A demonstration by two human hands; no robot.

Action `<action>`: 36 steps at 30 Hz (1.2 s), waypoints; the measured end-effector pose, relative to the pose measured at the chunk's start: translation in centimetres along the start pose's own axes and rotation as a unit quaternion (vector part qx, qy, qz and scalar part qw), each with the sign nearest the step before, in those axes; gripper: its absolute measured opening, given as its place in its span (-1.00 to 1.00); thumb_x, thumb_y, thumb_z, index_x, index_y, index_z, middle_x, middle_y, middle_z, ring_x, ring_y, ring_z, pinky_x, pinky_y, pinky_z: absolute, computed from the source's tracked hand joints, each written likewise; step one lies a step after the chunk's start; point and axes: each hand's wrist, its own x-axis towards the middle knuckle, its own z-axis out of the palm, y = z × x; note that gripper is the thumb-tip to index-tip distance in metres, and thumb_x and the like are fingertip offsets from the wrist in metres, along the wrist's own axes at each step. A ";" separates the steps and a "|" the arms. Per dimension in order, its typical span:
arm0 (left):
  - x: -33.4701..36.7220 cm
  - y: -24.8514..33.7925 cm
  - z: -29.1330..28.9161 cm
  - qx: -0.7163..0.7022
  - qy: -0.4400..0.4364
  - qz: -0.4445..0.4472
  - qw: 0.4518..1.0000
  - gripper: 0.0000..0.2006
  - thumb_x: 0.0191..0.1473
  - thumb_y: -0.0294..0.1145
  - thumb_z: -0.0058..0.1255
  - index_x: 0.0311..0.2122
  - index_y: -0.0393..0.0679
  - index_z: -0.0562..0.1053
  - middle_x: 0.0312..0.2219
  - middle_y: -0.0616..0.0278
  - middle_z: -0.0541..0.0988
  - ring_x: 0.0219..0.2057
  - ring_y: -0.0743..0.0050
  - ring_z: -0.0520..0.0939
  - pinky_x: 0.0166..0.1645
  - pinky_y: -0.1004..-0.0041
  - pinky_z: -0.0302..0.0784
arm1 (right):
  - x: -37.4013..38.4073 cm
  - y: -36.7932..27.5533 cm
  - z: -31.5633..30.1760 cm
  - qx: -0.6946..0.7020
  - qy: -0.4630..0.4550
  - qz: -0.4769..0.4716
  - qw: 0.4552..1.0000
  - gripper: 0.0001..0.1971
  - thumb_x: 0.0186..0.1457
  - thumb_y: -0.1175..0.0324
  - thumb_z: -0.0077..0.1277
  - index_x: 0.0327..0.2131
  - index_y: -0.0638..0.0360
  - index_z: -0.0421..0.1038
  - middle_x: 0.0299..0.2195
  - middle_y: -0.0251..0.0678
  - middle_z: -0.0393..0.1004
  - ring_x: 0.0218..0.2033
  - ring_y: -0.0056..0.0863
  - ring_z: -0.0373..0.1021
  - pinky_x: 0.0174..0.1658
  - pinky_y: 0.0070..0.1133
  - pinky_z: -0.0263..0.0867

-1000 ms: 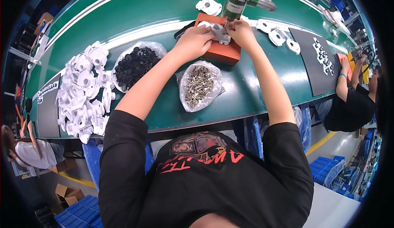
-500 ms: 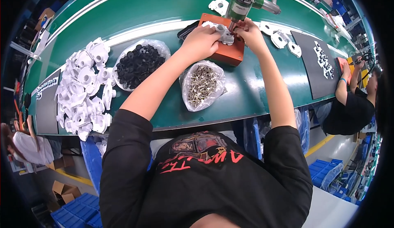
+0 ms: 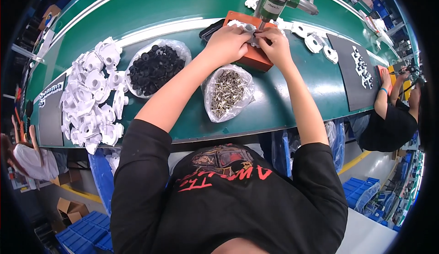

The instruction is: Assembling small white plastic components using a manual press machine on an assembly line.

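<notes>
The step in hand appears to be the placing and steadying of a single white part (image 3: 249, 27) for the green press (image 3: 273, 0). The white part rests on the orange block (image 3: 256, 59), directly below the press head, on the far side of the worktop (image 3: 286, 105).

The left hand (image 3: 226, 44) lies over the near left side of the white part; its fingers curl down and grip the edge. The right hand (image 3: 275, 46) is at the right side of the part, next to the tip of the press tool. Its thumb and fingers are drawn close together (whether they pinch a small piece between them cannot be told). Contact between the tool tip and the part cannot be confirmed either, as the fingers crowd the spot.

Supply is within reach: a bag of metal pins (image 3: 228, 92) stands near the block, a bag of black caps (image 3: 155, 69) lies to its left, and a heap of white parts (image 3: 93, 92) lies beyond that.

The next move, by judgement, calls for the part to sit flat and in line with the tool, with the left grip firm and the right fingers clear of the tip before any pressure is applied.
</notes>
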 end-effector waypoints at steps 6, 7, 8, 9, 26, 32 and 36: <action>0.1 0.0 -0.2 0.002 -0.034 -0.012 0.999 -0.75 -0.08 -0.35 -0.09 -0.24 -0.13 0.45 -0.34 0.17 0.50 -0.25 0.14 0.49 -0.17 0.25 0.43 | -1.0 -1.4 -0.7 -0.166 -0.012 -0.119 0.979 -0.81 -0.05 0.45 -0.01 -0.30 0.24 0.49 -0.26 -0.20 0.49 -0.18 -0.28 0.37 -0.10 -0.46 0.24; 0.1 -0.1 -0.2 -0.002 -0.036 -0.009 0.999 -0.74 -0.07 -0.35 -0.09 -0.23 -0.13 0.45 -0.34 0.17 0.50 -0.25 0.14 0.49 -0.17 0.25 0.43 | -1.2 -2.0 -0.9 -0.165 -0.010 -0.119 0.979 -0.79 -0.05 0.46 0.00 -0.28 0.23 0.47 -0.26 -0.21 0.49 -0.22 -0.30 0.37 -0.12 -0.48 0.25; 0.1 -0.2 -0.1 -0.005 -0.037 -0.005 0.999 -0.74 -0.07 -0.35 -0.09 -0.22 -0.13 0.45 -0.33 0.17 0.50 -0.25 0.14 0.49 -0.17 0.24 0.43 | -1.4 -2.6 -1.3 -0.164 -0.009 -0.119 0.979 -0.78 -0.05 0.48 0.00 -0.25 0.22 0.46 -0.27 -0.23 0.49 -0.25 -0.33 0.37 -0.15 -0.49 0.25; 0.0 0.0 -0.2 -0.007 -0.036 -0.006 0.999 -0.74 -0.07 -0.35 -0.09 -0.22 -0.13 0.45 -0.33 0.17 0.50 -0.25 0.14 0.49 -0.17 0.24 0.43 | -1.6 -3.5 -1.8 -0.165 -0.010 -0.119 0.979 -0.78 -0.05 0.48 0.00 -0.25 0.22 0.46 -0.27 -0.23 0.49 -0.25 -0.33 0.37 -0.15 -0.49 0.25; -0.2 -0.4 1.1 -0.011 0.022 -0.006 1.000 -0.84 -0.14 -0.38 -0.07 -0.40 -0.15 0.46 -0.41 0.14 0.53 -0.33 0.15 0.53 -0.20 0.25 0.43 | -5.1 -14.4 0.7 -0.173 -0.069 -0.184 0.965 -0.85 -0.27 0.39 0.16 -0.52 0.12 0.42 -0.52 -0.38 0.27 -0.38 -0.40 0.24 -0.31 -0.47 0.13; -0.1 -0.7 0.8 0.003 -0.035 -0.013 0.999 -0.74 -0.08 -0.37 -0.07 -0.21 -0.12 0.43 -0.33 0.17 0.50 -0.26 0.12 0.49 -0.18 0.23 0.41 | -5.5 -14.2 1.5 -0.194 -0.070 -0.180 0.962 -0.87 -0.26 0.39 0.13 -0.55 0.13 0.41 -0.51 -0.37 0.26 -0.38 -0.40 0.24 -0.30 -0.47 0.13; -0.1 -0.1 0.7 -0.001 0.014 -0.011 1.000 -0.83 -0.13 -0.37 -0.07 -0.39 -0.17 0.47 -0.38 0.14 0.54 -0.29 0.16 0.52 -0.17 0.25 0.42 | -5.6 -14.3 1.8 -0.199 -0.057 -0.176 0.962 -0.88 -0.27 0.40 0.12 -0.58 0.13 0.39 -0.53 -0.37 0.25 -0.39 -0.39 0.24 -0.31 -0.47 0.13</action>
